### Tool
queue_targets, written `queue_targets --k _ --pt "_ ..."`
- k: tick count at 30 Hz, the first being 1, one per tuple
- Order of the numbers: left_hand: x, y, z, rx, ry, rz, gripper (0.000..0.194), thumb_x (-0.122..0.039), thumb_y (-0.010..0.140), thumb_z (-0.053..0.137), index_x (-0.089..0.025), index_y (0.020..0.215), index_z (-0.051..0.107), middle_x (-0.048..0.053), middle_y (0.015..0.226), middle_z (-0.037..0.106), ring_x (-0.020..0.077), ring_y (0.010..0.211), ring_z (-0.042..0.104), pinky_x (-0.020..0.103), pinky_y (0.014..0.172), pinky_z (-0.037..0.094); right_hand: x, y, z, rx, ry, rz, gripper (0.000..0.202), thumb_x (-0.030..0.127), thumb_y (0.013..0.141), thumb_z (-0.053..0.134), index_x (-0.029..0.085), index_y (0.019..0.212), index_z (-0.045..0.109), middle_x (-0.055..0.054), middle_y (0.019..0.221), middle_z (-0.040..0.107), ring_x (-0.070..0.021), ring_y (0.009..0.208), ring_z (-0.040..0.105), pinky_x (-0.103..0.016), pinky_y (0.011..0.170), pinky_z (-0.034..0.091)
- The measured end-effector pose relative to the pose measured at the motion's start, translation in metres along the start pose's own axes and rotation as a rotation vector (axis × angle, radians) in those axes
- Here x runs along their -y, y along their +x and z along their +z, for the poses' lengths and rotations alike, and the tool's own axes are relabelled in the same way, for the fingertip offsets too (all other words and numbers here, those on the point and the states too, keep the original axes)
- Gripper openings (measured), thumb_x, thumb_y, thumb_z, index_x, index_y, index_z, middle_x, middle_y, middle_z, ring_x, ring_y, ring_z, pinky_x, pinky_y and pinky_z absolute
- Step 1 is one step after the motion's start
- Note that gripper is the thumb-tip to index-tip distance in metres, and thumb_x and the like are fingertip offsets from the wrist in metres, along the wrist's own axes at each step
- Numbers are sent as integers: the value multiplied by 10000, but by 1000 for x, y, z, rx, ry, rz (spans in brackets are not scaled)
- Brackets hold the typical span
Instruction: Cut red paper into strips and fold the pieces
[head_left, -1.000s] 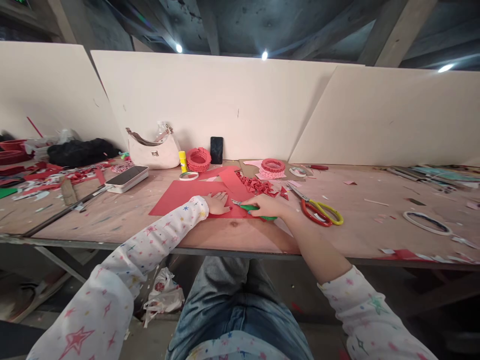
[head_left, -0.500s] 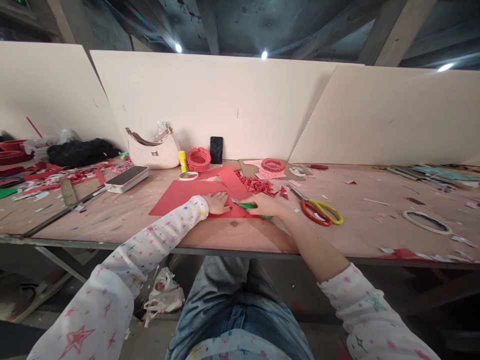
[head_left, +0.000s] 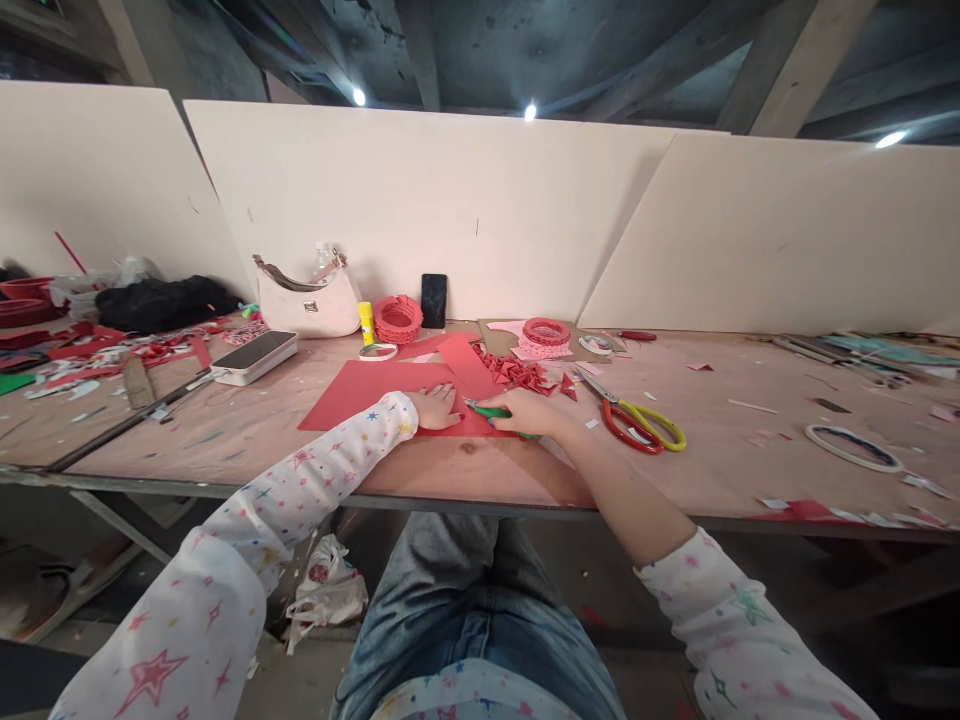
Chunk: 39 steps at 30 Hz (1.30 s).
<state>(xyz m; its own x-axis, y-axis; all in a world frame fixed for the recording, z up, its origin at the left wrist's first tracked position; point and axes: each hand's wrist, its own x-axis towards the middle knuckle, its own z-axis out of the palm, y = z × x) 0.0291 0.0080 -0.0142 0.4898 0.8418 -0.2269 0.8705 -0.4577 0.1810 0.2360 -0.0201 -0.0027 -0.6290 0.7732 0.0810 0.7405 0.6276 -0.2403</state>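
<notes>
A sheet of red paper (head_left: 352,390) lies near the table's front edge. My left hand (head_left: 435,407) rests flat on it, fingers spread. My right hand (head_left: 529,412) is closed around a green utility knife (head_left: 491,411), its metal tip pointing left over the paper. Most of the knife's handle is hidden under the palm. Behind the hands, a red paper strip (head_left: 465,365) overlaps the sheet. Small folded red paper triangles (head_left: 525,375) are heaped beside it. To the right of my right hand lie scissors (head_left: 641,425) with red and yellow handles.
Rings of folded red paper (head_left: 397,320), a yellow glue stick (head_left: 366,322) and an upright phone (head_left: 433,300) stand at the back. A white handbag (head_left: 307,300) and a white box-like device (head_left: 255,357) are further left. A white oval ring (head_left: 853,446) lies right.
The green knife and my right hand have shifted very slightly. My left hand stays flat on the red paper.
</notes>
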Motion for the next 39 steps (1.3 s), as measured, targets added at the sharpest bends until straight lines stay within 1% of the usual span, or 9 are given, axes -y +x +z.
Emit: queue_targets --k 5,10,13,18,22,29,35,37,39 --pt "-4 -3 -1 37 62 -30 682 -454 848 281 -71 1396 150 143 1451 47 261 1339 56 457 1061 109 2 3 1 -8 -12 21 442 218 717 536 262 1155 584 -32 1000 674 -161 733 584 -206 614 376" --pt "-6 -4 -3 40 48 -27 681 -457 840 298 -87 1396 163 146 1449 61 259 1339 70 455 1059 118 1 0 -2 -1 -34 22 344 200 724 490 211 1026 654 -26 846 694 -129 592 528 -208 535 328" --pt "-2 -3 -5 25 10 -15 705 -477 816 336 -81 1384 203 149 1447 89 272 1335 93 440 1060 129 3 -4 -5 5 -6 19 357 188 723 472 208 1036 643 -15 820 689 -112 549 499 -205 510 307" --pt "10 0 -9 -99 -34 91 697 -539 720 461 -98 1256 401 192 1358 344 318 1236 333 406 985 281 8 -7 -7 -16 22 50 350 189 726 459 218 1023 642 -5 822 683 -105 551 499 -197 518 316" --pt "18 6 -10 -163 -78 86 584 -544 656 539 -130 1067 515 155 1185 509 297 1062 479 339 859 390 8 -6 -7 -29 58 42 382 170 707 471 236 1047 633 6 835 681 -129 616 529 -204 563 347" --pt "27 14 -9 -378 -115 201 145 -291 729 495 -169 781 553 82 939 574 222 890 527 290 786 402 5 -9 -10 -66 68 52 399 185 726 478 228 1101 605 -1 863 673 -142 656 533 -221 607 369" --pt "28 13 -23 -709 -359 185 131 -253 779 448 -160 743 534 39 793 574 162 727 519 279 703 411 5 -7 -6 -54 106 -8 344 255 763 495 233 1089 607 0 833 665 -134 643 531 -217 597 369" --pt "27 12 -27 -738 -530 191 155 -280 775 471 -156 697 521 18 718 559 140 666 509 258 657 411 5 -5 -4 -71 116 -28 326 295 774 502 233 1075 610 -8 846 662 -143 667 545 -226 610 380" --pt "24 11 -27 -690 -713 194 197 -318 769 494 -152 664 511 0 647 534 117 605 496 235 599 406 5 -3 -2 -140 136 -5 351 323 773 520 220 1101 587 -28 879 656 -156 704 559 -238 626 396"
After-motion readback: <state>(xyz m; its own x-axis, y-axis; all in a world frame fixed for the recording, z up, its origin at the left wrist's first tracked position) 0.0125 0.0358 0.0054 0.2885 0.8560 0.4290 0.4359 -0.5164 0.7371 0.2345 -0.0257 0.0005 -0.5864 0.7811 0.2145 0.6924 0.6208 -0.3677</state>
